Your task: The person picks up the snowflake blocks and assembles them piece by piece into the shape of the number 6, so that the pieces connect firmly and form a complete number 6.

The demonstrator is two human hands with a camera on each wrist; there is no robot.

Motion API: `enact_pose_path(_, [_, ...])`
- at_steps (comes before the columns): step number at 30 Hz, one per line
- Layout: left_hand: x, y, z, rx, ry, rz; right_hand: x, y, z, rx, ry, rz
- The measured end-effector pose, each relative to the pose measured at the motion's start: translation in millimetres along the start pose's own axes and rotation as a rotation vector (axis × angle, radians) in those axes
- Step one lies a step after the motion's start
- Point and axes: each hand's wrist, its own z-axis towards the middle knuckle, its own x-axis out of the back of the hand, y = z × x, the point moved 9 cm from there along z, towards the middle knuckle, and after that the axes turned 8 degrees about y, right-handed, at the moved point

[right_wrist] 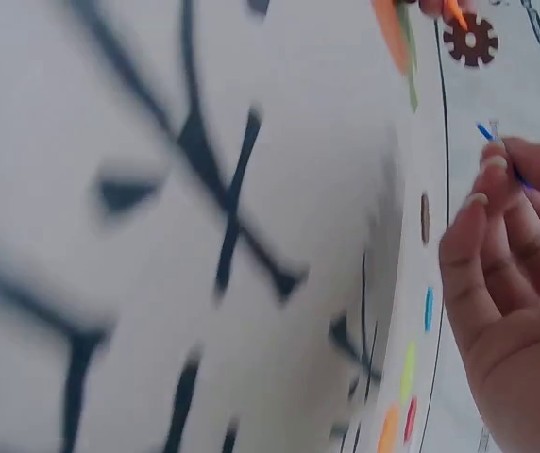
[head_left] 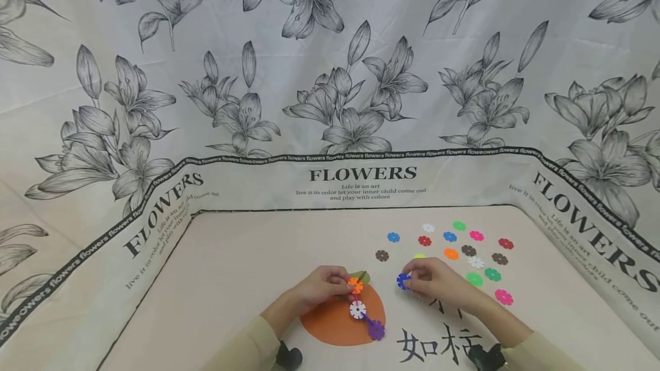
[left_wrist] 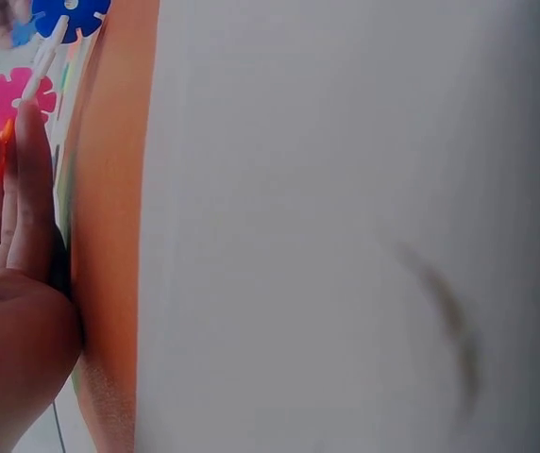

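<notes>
While the purple disc (head_left: 376, 330) shows nearest you, over the edge of the orange cutout (head_left: 327, 328), the white disc (head_left: 357, 310) comes next in line, and your left hand (head_left: 327, 286) pinches the orange disc (head_left: 355, 285) above. Your right hand (head_left: 435, 280) pinches the blue disc (head_left: 402, 282) by its rim: sensible, since these look light, stiff, slick; slotted joints might twist loose. Farther off, loose discs (head_left: 451, 254) lie scattered.

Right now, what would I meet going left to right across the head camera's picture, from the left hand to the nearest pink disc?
Left hand → orange disc it pinches → purple disc → dark blue disc → right hand pinching it → lower bright green disc → nearest pink disc.
</notes>
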Motion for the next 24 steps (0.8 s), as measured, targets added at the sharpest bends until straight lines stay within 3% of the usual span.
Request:
enact_pose_path(7, [0.9,0.4,1.0,-0.013,0.006,0.022,-14,-18,20.0,0.053,0.133,0.043])
enact_pose_path(11, [0.3,-0.5,1.2,-0.011,-0.003,0.017,-25,-22,27.3,0.07,0.127,0.096])
enact_pose_path(24, [0.0,-2.6,3.2,-0.029,-0.026,0.007,-42,-16,38.5,0.003,0.086,0.155])
